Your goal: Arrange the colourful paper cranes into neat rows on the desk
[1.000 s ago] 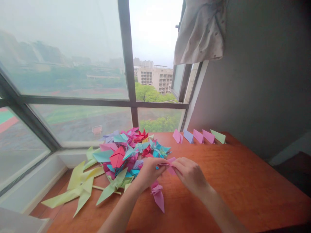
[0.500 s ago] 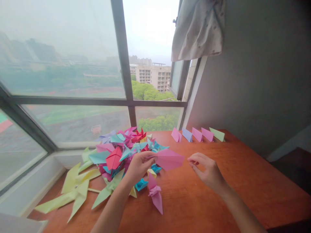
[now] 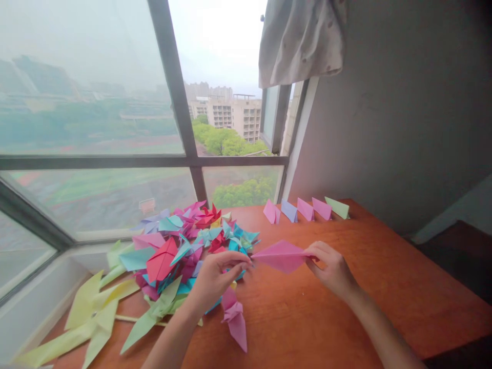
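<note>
So my right hand point(image 3: 331, 266) has the pink paper point(image 3: 282, 256) pinched by one end, up over the bench point(image 3: 346, 318), near the folded paper pile point(image 3: 163, 260). My left hand point(image 3: 216, 277) is loosely curled by its other tip; can't tell if it's gripping.

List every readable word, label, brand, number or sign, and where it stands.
None readable.
No lettering shows on the pink folded-paper piece in the right hand or the brown wooden table.
Anything on the distant beige multi-storey building is too small to read.
</note>
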Motion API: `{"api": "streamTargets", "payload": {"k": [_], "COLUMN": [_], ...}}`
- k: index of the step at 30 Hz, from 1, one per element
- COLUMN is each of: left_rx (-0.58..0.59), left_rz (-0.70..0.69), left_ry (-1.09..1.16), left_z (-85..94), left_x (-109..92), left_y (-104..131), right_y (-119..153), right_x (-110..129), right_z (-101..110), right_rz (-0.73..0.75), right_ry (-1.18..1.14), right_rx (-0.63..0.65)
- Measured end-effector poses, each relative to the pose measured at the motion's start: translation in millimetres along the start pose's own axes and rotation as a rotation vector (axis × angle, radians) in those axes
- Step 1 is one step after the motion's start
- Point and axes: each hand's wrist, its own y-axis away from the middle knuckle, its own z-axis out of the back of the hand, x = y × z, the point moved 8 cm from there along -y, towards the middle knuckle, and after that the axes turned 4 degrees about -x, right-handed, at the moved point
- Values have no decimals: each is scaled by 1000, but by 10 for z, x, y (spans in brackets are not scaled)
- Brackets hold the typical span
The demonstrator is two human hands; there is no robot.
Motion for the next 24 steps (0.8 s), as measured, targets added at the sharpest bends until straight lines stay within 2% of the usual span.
{"api": "streamTargets", "payload": {"k": [2,4,8,10,12,14,17,20,24], "left_rx": [12,14,39,74,121,147,135,112,80], "left_rz": [-14,-53,-117,-139,-170,-207,-273,-319,-341], "left_ry": [-77,-175,-270,-273,-290,-329,-387,-415,-444], "left_z": [-37,-77,-201,-283,-367,-420,-435,-423,-404], "left_x": [-69,-164,-309,-335,-341,-334,-338,-368,-425], "left_y": [14,33,83,119,163,205,237,233,200], "right_y": [71,166,418,454,395,287,119,9,8], "right_x": [-360,-834,-1829,-2175,-2427,-2630,-2897,-3149,-3444], "right_z": [186,451,1208,1505,1696,1788,1807,1743,1565], "right_rz": [-68,-209,-626,-755,-806,-837,-884,-932,-1012], "right_ry": [85,181,422,561,616,634,647,643,606], "right_rx": [-48,-121,-386,-431,-449,-450,-442,-422,-342]}}
